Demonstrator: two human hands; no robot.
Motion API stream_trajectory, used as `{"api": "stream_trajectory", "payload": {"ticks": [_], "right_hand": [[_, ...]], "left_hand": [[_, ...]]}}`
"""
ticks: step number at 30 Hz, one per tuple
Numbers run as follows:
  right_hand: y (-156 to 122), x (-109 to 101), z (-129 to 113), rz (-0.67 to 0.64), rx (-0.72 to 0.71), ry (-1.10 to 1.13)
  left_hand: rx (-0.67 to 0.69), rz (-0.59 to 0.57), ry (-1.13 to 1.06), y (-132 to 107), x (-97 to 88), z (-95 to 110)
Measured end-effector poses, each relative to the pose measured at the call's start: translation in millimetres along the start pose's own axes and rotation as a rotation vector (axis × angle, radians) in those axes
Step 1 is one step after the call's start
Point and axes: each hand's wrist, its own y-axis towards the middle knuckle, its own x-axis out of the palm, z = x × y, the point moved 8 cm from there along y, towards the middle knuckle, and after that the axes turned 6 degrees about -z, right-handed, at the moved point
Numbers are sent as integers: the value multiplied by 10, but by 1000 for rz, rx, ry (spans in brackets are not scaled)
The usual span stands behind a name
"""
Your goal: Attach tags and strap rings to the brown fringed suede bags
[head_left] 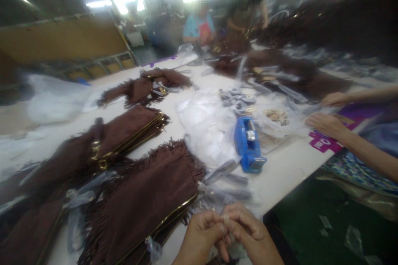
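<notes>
Pinching fingertips together beside fringed, seemingly suede bag.

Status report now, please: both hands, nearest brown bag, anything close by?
Left hand and right hand meeting, anything held unclear. Fringed brown bag beside left hand. Blue tape dispenser beyond both.

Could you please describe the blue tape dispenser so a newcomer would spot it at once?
On the long white table, find the heap of translucent white plastic. Just right of it in the picture sits the long blue tape dispenser holding a shiny roll; its solid blue sets it apart from its pale, see-through neighbours.
</notes>
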Motion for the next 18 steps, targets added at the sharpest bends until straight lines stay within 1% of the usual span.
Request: {"api": "stream_trajectory", "payload": {"ticks": [3,5,6,7,9,10,11,13,14,16,18], "right_hand": [[-12,-13,31,-57,-27,45],[-35,-51,61,-68,-45,79],[-51,-83,80,-59,-44,96],[-69,-121,103,-40,-34,109],[-110,-194,154,-3,15,121],[-131,-220,176,8,46,126],[-150,-237,190,12,75,137],[-178,-246,190,8,104,169],[-186,-242,180,3,107,188],[-191,-219,157,-8,102,226],[-189,-177,144,-31,91,267]], "left_hand": [[-74,-59,76,-9,46,-33],[-92,-92,229,-20,70,62],[-48,-85,380,-16,66,178],[28,-60,586,-4,62,331],[216,16,1105,30,105,650],[283,45,1369,62,150,753],[317,54,1609,113,194,801],[325,6,1973,245,257,777],[332,-32,2092,308,280,738],[357,-105,2235,409,308,655],[375,-145,2294,474,308,607]]}}
